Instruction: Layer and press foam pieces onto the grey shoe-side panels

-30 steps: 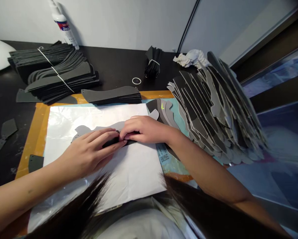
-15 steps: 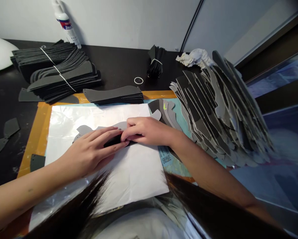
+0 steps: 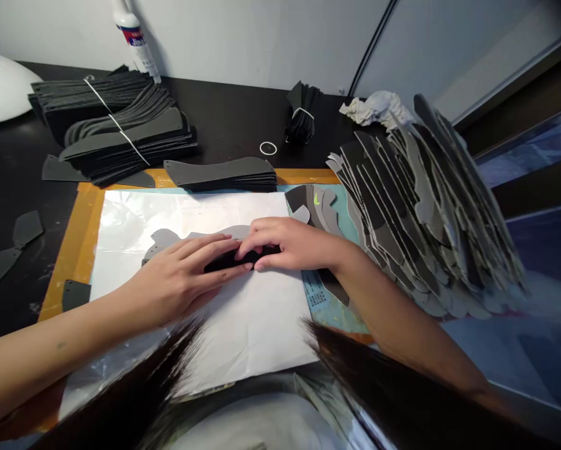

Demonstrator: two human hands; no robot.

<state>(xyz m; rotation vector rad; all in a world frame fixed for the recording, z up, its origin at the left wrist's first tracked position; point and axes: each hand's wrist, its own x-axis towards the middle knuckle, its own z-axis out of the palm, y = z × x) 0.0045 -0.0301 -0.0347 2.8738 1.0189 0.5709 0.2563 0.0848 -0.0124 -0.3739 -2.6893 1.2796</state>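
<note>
On the white sheet [image 3: 256, 319] lies a light grey cut piece [image 3: 164, 239] with small holes and a wavy edge. A black piece [image 3: 221, 261] rests over it, mostly covered by my hands. My left hand [image 3: 186, 275] lies flat across both pieces, fingers stretched out to the right and slightly apart. Against the black piece's right part, my right hand [image 3: 289, 244] bends its fingers and thumb, pressing on its edges. The tips of both hands nearly meet. How far the two pieces overlap is hidden under the hands.
A low stack of dark pieces [image 3: 221, 174] lies behind the sheet. Banded bundles [image 3: 125, 134] and a white bottle [image 3: 137, 40] stand back left. A small banded bundle [image 3: 303, 112], a white ring [image 3: 267, 148] and crumpled cloth [image 3: 376, 109] are behind. A tall leaning pile [image 3: 402, 206] fills the right.
My right hand's thumb and fingers have spread a little along the black piece, showing more of it. My left hand stays on the pieces. The whole view has shifted slightly.
</note>
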